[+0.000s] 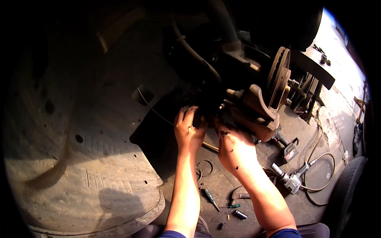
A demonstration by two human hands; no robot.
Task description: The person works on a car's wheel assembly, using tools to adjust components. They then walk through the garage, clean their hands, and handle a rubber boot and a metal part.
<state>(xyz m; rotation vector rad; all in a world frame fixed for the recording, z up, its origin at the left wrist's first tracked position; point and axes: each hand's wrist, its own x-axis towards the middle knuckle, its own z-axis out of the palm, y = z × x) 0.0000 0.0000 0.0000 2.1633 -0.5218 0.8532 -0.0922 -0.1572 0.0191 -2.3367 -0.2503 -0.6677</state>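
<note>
My left hand (189,127) reaches into the shadowed underside of a wheel hub assembly, fingers curled on something dark that I cannot make out. My right hand (234,144) is just right of it, beneath the rusty brake caliper (260,109), its fingers hidden in shadow. Behind the caliper stands the brake disc (278,75), with a strut (226,27) rising left of it and a hose (198,59) hanging nearby. A thin pale cable (158,115) runs toward my left hand.
A dirty wheel-arch liner (79,170) fills the left. On the ground lie a cordless tool (287,148), an air impact wrench (291,182) with a coiled hose (327,166), screwdrivers (208,196), a socket (240,214) and rings (202,168). A tyre (347,194) stands at the right edge.
</note>
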